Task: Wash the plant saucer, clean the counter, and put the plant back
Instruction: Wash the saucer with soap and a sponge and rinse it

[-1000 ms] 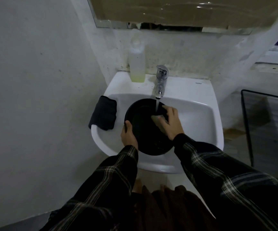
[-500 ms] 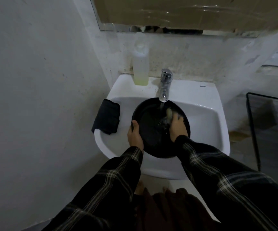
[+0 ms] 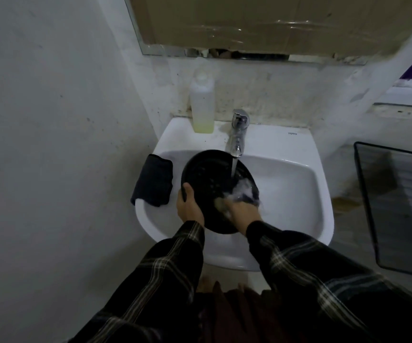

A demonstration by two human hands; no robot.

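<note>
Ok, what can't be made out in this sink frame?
Head view only:
- Right hand: fingers lost in blur and splashing water; a pale sponge seems to be under it, grip unclear.
- Saucer: near rim hidden by both hands; left hand holds its edge.
- Sink drain: covered by the saucer.
- Bottle: no label legible.

Round black plastic plant saucer (image 3: 206, 174); white ceramic sink (image 3: 296, 194); folded dark grey cloth (image 3: 153, 180); clear plastic bottle (image 3: 202, 105), yellowish liquid; chrome tap (image 3: 238, 131); dark plaid fabric sleeves (image 3: 172, 263).
</note>
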